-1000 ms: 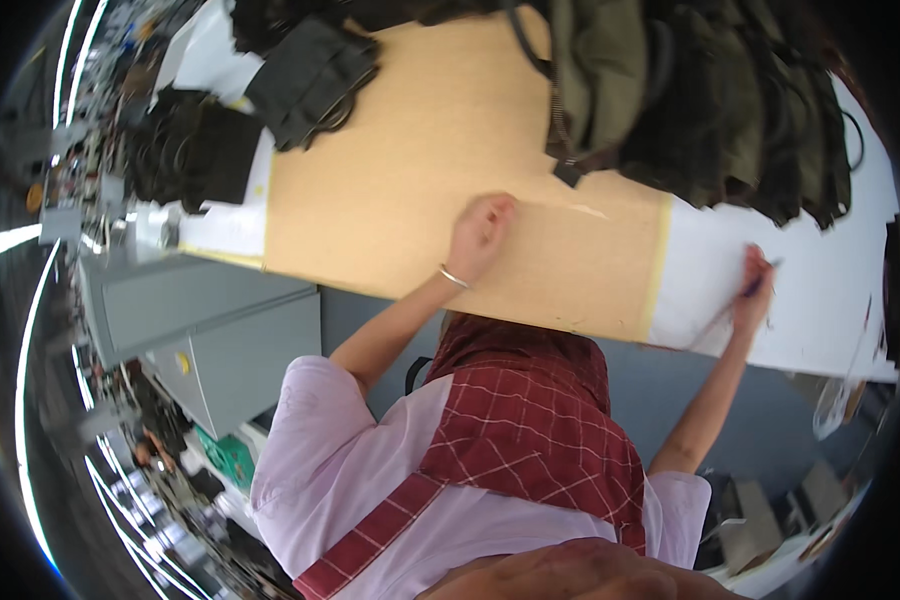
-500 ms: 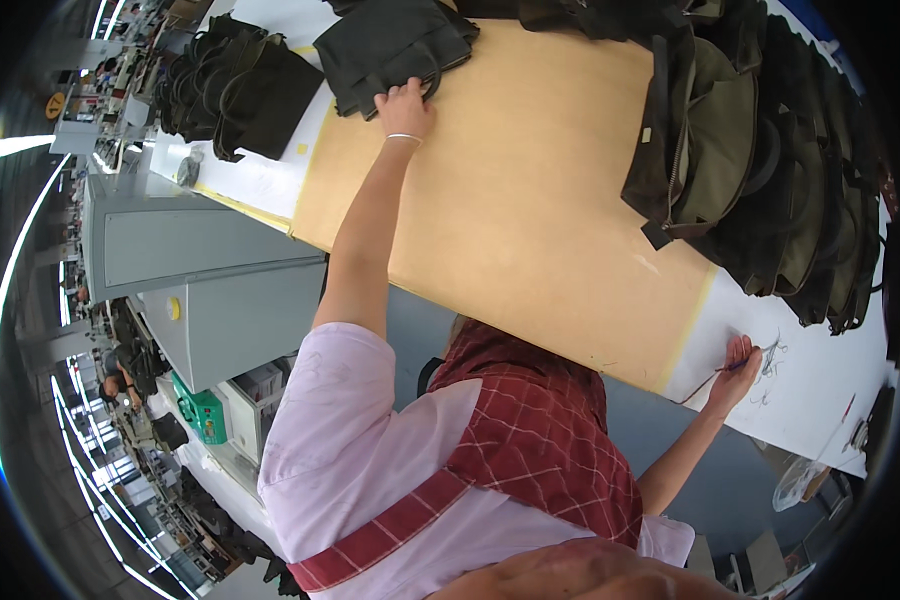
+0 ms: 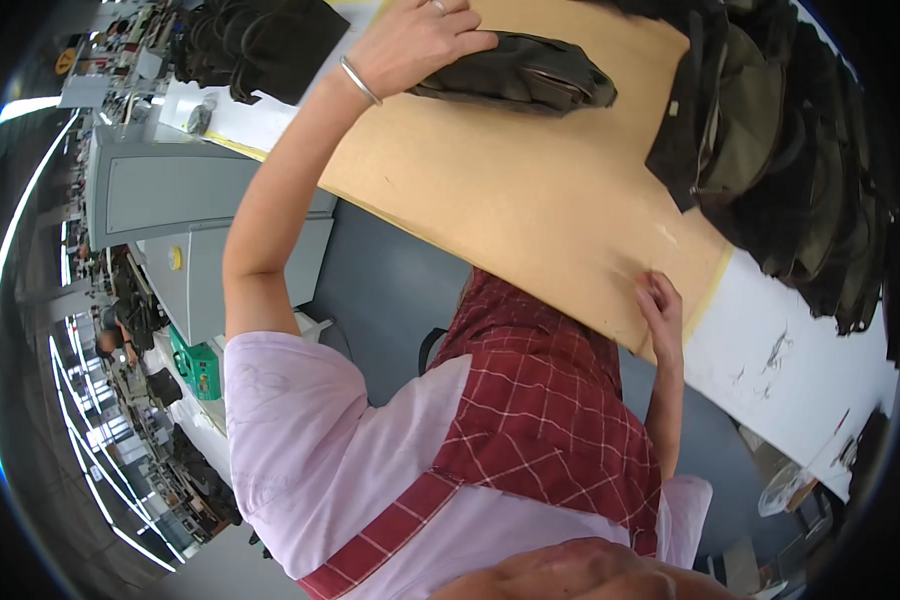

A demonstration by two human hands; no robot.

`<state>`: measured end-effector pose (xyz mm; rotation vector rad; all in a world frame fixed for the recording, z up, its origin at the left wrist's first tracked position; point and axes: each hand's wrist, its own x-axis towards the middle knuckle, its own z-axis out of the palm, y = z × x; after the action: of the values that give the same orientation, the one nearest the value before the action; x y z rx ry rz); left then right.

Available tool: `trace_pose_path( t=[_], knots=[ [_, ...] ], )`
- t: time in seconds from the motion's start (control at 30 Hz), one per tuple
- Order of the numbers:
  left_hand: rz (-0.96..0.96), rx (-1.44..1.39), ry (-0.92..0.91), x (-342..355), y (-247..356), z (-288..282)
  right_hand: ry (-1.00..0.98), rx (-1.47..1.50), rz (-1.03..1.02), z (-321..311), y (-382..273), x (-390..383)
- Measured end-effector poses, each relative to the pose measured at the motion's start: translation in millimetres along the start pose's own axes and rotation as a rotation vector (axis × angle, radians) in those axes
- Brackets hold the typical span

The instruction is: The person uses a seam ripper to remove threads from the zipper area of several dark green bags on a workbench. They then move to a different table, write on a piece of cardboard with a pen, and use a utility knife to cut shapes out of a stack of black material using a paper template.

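Observation:
My left hand (image 3: 418,42) is at the far edge of the view, its fingers closed at the top of a dark handbag (image 3: 530,75). The bag is turned with a narrow side with a zipper toward me, over the tan board (image 3: 490,180). My hand hides part of it. Near the board's front edge, my right hand (image 3: 660,308) has its fingers curled together. A blurred thin thing seems to stick out from them, too smeared to name.
Dark bags with olive linings (image 3: 760,140) are heaped at the right. Another dark pile (image 3: 260,45) lies far left. Loose dark threads (image 3: 775,350) lie on the white tabletop (image 3: 820,400). A grey cabinet (image 3: 210,195) stands left of the table.
The handbag has come nearer and to the right, tipped from lying flat. My right hand has moved left from the white tabletop to the board's front edge.

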<state>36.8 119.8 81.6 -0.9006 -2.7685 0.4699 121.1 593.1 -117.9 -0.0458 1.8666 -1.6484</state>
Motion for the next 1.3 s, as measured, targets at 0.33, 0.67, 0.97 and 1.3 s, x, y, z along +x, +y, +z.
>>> trace_pose_path(
  t=[0.33,0.67,0.97,1.3],
  knots=[
    [0.338,-0.350,0.041,89.3,50.3,-32.0,-0.015,0.143,-0.116,39.3,-19.8,-8.4],
    [0.283,-0.359,0.218,121.6,112.9,-42.5,0.028,0.148,-0.199,57.8,-28.9,-21.0],
    [-0.407,-0.690,0.500,29.9,209.4,-47.3,0.088,0.339,-0.312,77.1,-77.7,6.2],
    [-0.497,-0.519,0.383,30.8,252.8,-26.1,0.070,0.480,-0.219,93.0,-94.9,23.7]
  ],
)
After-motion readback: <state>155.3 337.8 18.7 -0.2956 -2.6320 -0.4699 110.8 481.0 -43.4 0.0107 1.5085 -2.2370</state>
